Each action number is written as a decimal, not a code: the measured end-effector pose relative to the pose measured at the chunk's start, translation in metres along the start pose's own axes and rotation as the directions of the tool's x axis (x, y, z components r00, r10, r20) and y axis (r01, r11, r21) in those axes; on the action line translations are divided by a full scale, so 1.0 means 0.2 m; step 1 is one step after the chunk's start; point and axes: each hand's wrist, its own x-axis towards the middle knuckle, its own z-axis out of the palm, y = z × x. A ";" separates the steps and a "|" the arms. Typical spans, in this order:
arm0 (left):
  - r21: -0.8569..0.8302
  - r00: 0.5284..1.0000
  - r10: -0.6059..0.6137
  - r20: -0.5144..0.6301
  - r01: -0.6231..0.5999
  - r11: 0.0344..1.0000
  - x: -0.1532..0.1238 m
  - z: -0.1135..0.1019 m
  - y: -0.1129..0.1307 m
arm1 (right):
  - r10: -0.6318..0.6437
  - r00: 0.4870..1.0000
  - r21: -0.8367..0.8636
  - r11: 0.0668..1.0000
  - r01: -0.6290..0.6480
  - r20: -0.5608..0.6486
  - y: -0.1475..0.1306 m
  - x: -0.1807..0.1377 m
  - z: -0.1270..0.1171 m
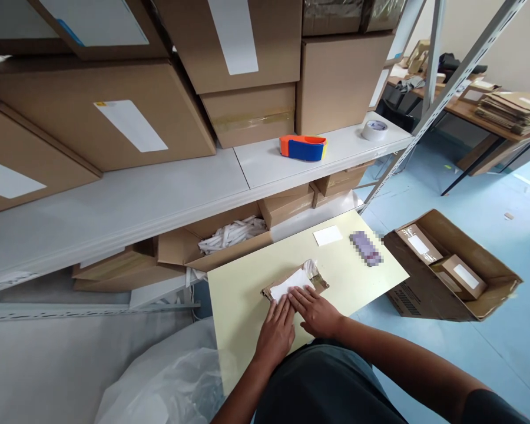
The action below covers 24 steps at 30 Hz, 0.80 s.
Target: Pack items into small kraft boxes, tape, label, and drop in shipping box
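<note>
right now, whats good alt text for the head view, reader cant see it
Both hands, left hand and right hand, press flat on a small brown parcel with a white label, lying on a pale yellow table. Behind it a white shelf carries cardboard boxes, an orange and blue tape dispenser and a tape roll.

brown parcel (295, 283), pale yellow table (247, 306), orange-blue tape dispenser (303, 147)
</note>
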 end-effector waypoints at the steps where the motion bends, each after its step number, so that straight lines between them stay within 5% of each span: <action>1: 0.013 1.000 0.007 0.005 -0.007 1.000 0.00 0.00 0.00 | -0.003 1.000 -0.004 1.000 0.003 0.000 0.00 -0.02 0.01; 6: 0.090 0.997 -0.058 -0.052 0.063 0.994 -0.03 -0.03 -0.01 | 0.135 0.984 -0.049 0.989 -0.141 -0.119 0.13 -0.12 -0.01; 9: 0.075 0.992 -0.098 -0.083 0.104 0.992 0.00 -0.05 -0.01 | 0.112 0.988 0.010 0.994 -0.112 -0.101 0.12 -0.12 -0.04; 13: 0.054 0.990 -0.133 -0.057 0.136 0.989 0.09 -0.06 -0.01 | 0.033 0.999 0.146 0.989 -0.031 -0.015 0.02 -0.06 -0.04; 19: -0.010 0.983 -0.181 0.030 0.181 0.983 0.17 -0.06 -0.03 | 0.212 0.976 0.221 0.955 -0.198 -0.043 0.06 0.11 -0.09; 22: -0.126 0.938 -0.347 0.004 0.345 0.930 0.14 -0.05 -0.07 | 0.382 0.922 0.251 0.900 -0.357 -0.058 0.12 0.17 -0.11; 24: -0.263 0.853 -0.523 0.000 0.504 0.822 0.11 -0.02 -0.10 | 0.547 0.835 0.323 0.803 -0.502 -0.063 0.16 0.18 -0.12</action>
